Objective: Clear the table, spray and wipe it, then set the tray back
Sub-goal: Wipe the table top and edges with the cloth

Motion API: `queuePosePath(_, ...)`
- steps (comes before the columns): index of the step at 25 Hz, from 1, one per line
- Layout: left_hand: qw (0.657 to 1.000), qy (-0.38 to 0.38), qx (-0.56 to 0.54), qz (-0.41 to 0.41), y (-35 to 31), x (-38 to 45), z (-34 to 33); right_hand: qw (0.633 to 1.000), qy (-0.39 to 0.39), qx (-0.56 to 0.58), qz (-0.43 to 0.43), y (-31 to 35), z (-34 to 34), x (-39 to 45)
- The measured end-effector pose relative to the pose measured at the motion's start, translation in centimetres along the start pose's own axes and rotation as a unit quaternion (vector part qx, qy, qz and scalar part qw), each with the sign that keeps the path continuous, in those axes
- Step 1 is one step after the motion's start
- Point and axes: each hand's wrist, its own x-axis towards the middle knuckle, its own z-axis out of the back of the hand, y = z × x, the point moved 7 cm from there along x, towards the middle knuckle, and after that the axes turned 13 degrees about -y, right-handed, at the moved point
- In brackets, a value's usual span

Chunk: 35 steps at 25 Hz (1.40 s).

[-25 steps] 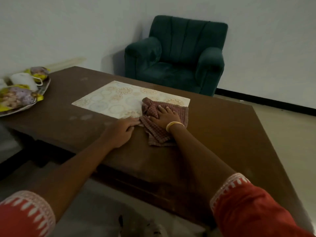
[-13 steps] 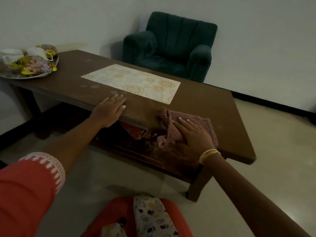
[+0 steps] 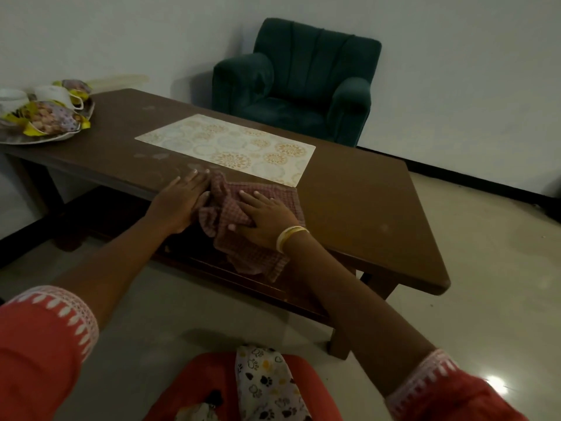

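Note:
A red checked cloth lies on the near edge of the brown wooden table, part of it hanging over the edge. My right hand presses flat on the cloth with straight fingers. My left hand rests flat on the tabletop just left of the cloth, its fingers touching the cloth's edge. A patterned placemat lies in the middle of the table. A tray with white cups and snack packets sits at the table's far left end.
A dark green armchair stands against the wall behind the table. A lower shelf runs under the tabletop. Pale tiled floor surrounds the table on the right and near side.
My right hand slid the cloth left along the near edge, toward my left hand. The left hand stayed on the table, and the cloth now touches it. The camera view shifted slightly.

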Motion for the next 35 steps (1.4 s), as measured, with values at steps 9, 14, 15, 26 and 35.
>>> queuePosePath(9,0.997,-0.017,-0.051,-0.057,-6.0,-0.3,-0.2,0.948,0.018,-0.017,-0.316,-19.6,2.8,-11.9)
queuePosePath(14,0.998,-0.001,-0.040,-0.044,-6.1,-0.6,-0.2,0.899,-0.015,-0.028,-0.438,-18.0,3.4,-15.9)
queuePosePath(15,0.998,0.003,-0.038,-0.040,-6.2,-0.6,-0.2,0.882,-0.026,-0.027,-0.469,-16.9,3.5,-16.5)
queuePosePath(26,1.000,-0.001,-0.028,-0.011,-6.2,-0.8,-0.5,0.905,-0.239,-0.061,-0.346,-4.7,2.4,-13.7)
queuePosePath(35,0.995,0.029,0.080,-0.049,-3.9,-1.2,-0.5,0.989,-0.092,-0.015,-0.115,0.3,1.2,-3.1)
